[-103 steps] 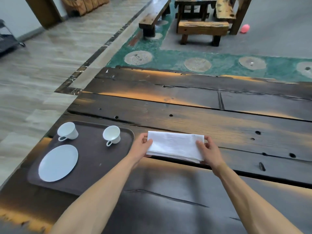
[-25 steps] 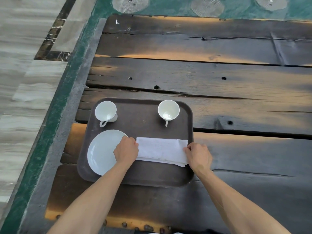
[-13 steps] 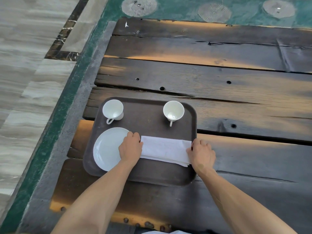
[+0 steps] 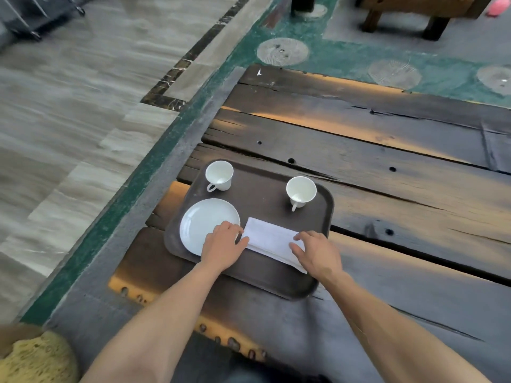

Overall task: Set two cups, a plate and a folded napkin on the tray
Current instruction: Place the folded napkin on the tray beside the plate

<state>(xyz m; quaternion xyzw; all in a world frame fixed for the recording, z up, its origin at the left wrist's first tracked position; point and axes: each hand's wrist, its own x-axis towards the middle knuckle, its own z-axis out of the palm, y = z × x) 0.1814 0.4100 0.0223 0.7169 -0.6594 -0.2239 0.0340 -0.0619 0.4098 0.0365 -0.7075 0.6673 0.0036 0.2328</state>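
A dark brown tray [image 4: 257,194] lies near the left end of the dark plank table. Two white cups stand upright on its far side, one at the left [image 4: 219,175] and one at the right [image 4: 300,190]. On the tray's near left lies a white plate [image 4: 206,222]. The folded white napkin [image 4: 269,239] lies flat on the tray, right of the plate. My left hand [image 4: 224,244] rests with spread fingers at the napkin's left edge, partly over the plate's rim. My right hand [image 4: 315,252] lies flat with its fingertips on the napkin's right end.
The table's left edge [image 4: 154,214] is just beyond the tray, with tiled floor past it. A wooden bench [image 4: 414,6] and a pink object [image 4: 496,11] are far off at the top right. A yellow spongy thing [image 4: 36,357] sits at the bottom left.
Earlier both hands carried the napkin from the table onto the tray. Now it lies flat and my fingers have opened from pinching its ends. The view has tilted and pulled back.
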